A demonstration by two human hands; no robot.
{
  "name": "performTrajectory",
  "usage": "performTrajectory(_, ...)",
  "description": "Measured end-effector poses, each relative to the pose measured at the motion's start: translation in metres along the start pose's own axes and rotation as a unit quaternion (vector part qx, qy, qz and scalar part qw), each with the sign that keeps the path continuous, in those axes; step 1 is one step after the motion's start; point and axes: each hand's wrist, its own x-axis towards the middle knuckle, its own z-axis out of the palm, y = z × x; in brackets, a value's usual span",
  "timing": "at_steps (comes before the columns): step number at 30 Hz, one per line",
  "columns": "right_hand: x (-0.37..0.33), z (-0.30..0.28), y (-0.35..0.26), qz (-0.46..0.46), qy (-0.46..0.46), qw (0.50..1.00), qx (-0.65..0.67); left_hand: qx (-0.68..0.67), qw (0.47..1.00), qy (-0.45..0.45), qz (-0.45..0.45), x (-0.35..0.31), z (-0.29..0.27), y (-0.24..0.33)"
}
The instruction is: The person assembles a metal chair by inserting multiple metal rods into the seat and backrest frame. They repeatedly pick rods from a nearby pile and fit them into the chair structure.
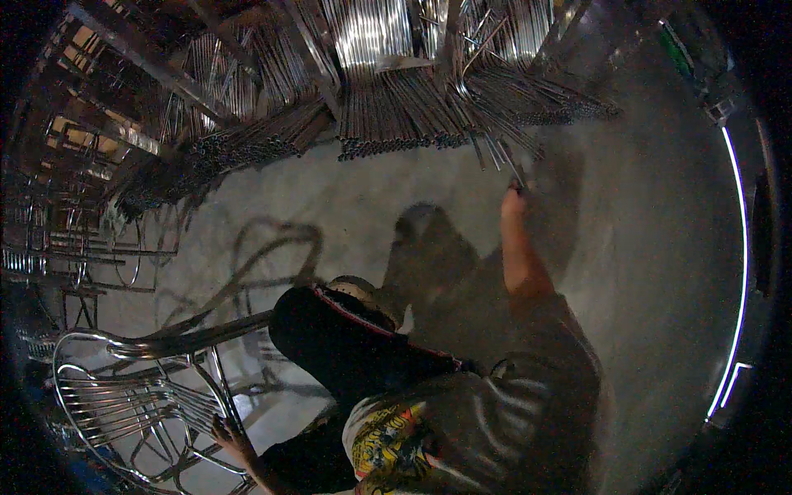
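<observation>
I'm seeing the jutting metal tubes (500, 156) pointing lengthwise at the nearer right hand (516, 190), while the left hand (235, 442) is resting against the chair frame (186, 400), neither grip clear enough to tell.

The person's right arm (524, 252) extends forward, the right hand (515, 190) dim; the left hand (237, 445) sits low, fingers (219, 430) partly spread.

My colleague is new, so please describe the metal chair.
From the metal tubes heaped along the top, go to the lower left. The shiny chair there has curved rails around parallel bars, and it alone has the left hand at its edge.
</observation>
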Motion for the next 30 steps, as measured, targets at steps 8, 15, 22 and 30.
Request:
performTrajectory(8,0.064,0.014,-0.018,-0.027,-0.068,0.994,0.076,-0.049,0.996,0.003,-0.068,0.002,0.006,0.000)
performTrajectory(15,0.095,-0.041,-0.158,0.001,-0.250,0.882,0.400,-0.020,0.998,0.018,-0.064,0.000,0.007,0.005)
performTrajectory(22,0.098,-0.051,-0.259,0.164,-0.338,0.862,0.341,-0.070,0.993,0.076,-0.060,-0.004,0.024,-0.021)
performTrajectory(30,0.043,-0.073,-0.331,0.069,-0.292,0.861,0.411,0.098,0.993,0.045,0.054,0.002,0.040,-0.059)
